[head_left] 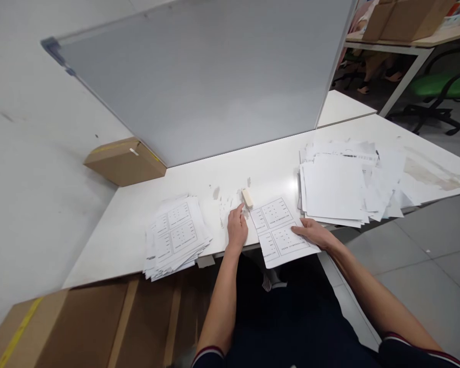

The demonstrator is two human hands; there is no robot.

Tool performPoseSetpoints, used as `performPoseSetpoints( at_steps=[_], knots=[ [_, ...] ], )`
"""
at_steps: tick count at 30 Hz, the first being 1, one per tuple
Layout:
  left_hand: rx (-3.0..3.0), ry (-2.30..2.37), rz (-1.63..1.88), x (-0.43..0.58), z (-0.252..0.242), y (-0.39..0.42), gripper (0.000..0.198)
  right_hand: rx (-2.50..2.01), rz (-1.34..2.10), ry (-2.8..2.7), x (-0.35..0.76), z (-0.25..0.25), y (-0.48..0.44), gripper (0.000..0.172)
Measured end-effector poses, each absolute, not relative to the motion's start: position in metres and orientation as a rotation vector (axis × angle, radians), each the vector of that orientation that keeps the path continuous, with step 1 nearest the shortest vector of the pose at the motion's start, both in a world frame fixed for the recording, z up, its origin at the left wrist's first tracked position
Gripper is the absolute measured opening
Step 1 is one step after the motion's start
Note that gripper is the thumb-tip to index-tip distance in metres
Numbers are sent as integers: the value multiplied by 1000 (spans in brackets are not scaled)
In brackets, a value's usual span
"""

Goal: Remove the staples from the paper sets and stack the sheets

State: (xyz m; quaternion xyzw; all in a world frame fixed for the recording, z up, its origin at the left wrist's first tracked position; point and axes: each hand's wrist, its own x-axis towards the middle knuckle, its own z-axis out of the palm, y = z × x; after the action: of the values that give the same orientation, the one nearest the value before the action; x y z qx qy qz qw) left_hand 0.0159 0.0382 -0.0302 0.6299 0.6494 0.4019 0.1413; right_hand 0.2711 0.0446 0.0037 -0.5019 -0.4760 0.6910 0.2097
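Observation:
My right hand (314, 232) grips the right edge of a printed sheet (281, 245), thumb on top and fingers underneath. The sheet carries boxed panels with small marks and overhangs the table's front edge. At the near end of a small cream block (247, 197), perhaps an eraser, are the fingertips of my left hand (237, 229). Its fingers are slightly bent and apart, with no grip on the block visible. Left of this hand lies a stack of similar printed sheets (178, 235). A larger, untidy pile of paper (333, 191) lies beyond my right hand.
A whiteboard (214, 82) stands along the back of the white table (191, 179). One cardboard box (126, 161) sits at the back left; larger cardboard (88, 317) stands below the table. Behind, at right, are a green chair (444, 84) and another desk with a box (408, 20).

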Motion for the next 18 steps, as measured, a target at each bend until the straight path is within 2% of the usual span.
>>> performPoseSetpoints(
  at_steps=[11,18],
  knots=[
    [1927,1966,1013,18,-42,41,53,-1422,1890,-1370,268,-2,51,26],
    [1956,1948,1102,23,-38,32,48,-1482,1731,-1368,278,21,45,28]
  ],
)
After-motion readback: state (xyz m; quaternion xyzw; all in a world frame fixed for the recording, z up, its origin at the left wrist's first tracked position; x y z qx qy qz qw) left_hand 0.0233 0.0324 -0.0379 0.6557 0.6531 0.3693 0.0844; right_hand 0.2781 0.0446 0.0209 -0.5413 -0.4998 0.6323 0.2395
